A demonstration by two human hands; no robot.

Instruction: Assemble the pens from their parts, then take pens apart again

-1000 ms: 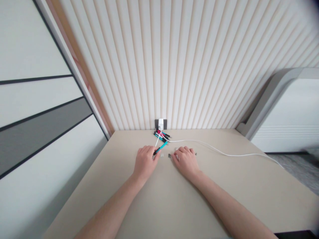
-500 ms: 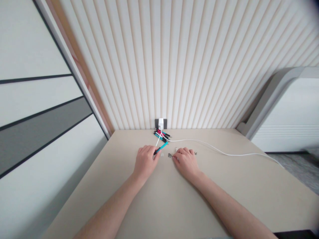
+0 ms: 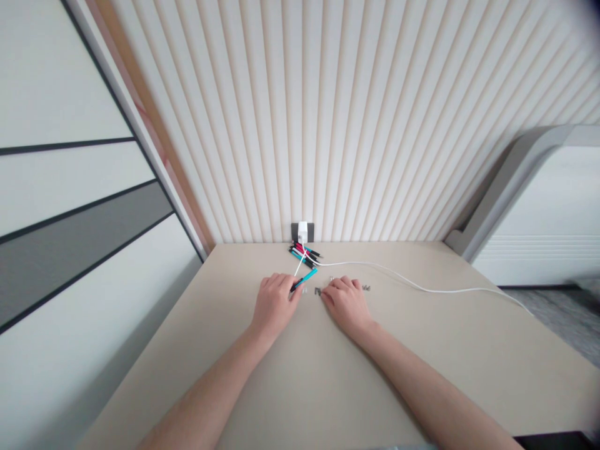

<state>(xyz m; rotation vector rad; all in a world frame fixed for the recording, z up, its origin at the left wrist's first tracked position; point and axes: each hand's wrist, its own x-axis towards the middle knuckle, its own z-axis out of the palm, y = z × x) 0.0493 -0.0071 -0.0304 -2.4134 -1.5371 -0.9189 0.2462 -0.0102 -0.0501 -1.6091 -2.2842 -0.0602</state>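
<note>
My left hand [image 3: 274, 306] is closed around a teal and black pen [image 3: 307, 276], whose teal end points up and to the right. A thin white stick [image 3: 300, 264] also rises from its fingers; how it is held is hidden. On the tabletop, my right hand [image 3: 347, 303] has its fingers bent together, the tips at a few small dark pieces [image 3: 317, 291]. Whatever sits in that grip, if anything, is too small to name. More small dark pieces [image 3: 366, 288] lie just right of this hand, and small pale pieces [image 3: 304, 290] lie between the hands.
Several teal, red and black pens [image 3: 304, 254] lie in a heap by the wall. A white charger plug [image 3: 302, 231] sits in a dark socket above them, its white cable [image 3: 403, 279] running right across the beige table [image 3: 300, 387]. A dark object [image 3: 557, 440] shows at bottom right.
My right hand has shifted slightly left, uncovering more of the small dark pieces on its right. My left hand has barely moved, with the pen and white stick tilting a little.
</note>
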